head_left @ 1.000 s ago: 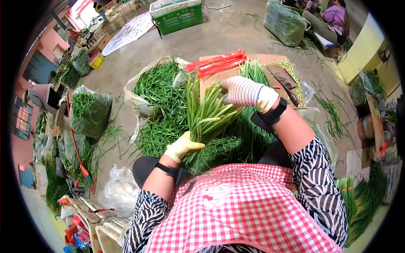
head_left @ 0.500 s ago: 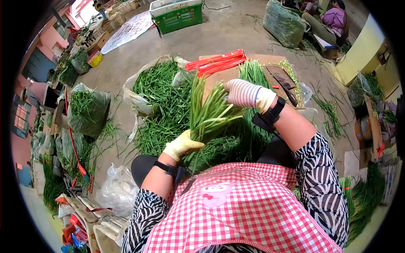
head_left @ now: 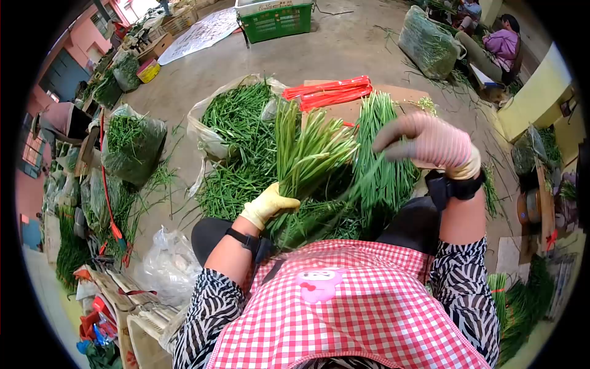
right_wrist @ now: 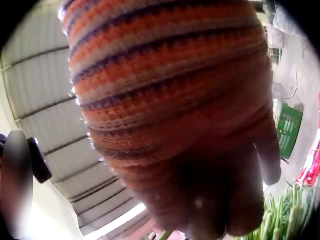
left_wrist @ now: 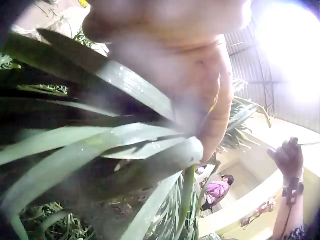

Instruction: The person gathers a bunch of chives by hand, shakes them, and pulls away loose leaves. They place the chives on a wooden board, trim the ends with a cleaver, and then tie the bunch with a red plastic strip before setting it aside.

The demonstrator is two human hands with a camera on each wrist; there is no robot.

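Observation:
My left hand [head_left: 268, 206], in a pale yellow glove, grips a bunch of garlic chives [head_left: 307, 150], pale stem ends pointing up and away from me. Broad flat leaves [left_wrist: 140, 132] fan out below that hand in the left wrist view. My right hand [head_left: 430, 142], in a striped knit glove, is off to the right of the bunch, blurred. Its thumb and fingers pinch a thin green leaf that trails down to the left. Under it lies a second heap of chives [head_left: 384, 166], stems facing away. Striped glove fabric [right_wrist: 170, 95] fills most of the right wrist view.
An open plastic bag of loose greens [head_left: 236, 120] lies ahead on the left. Red ties [head_left: 329, 92] rest on a brown board [head_left: 399, 95]. Farther off stand a green crate [head_left: 276, 23] and a stuffed bag [head_left: 429, 46], near a seated person [head_left: 503, 46]. Crumpled clear plastic [head_left: 169, 261] lies left.
My right hand has left the stem ends of the bunch and swung right and toward me, drawing a leaf. The left hand keeps its hold on the bunch. The head view has shifted slightly.

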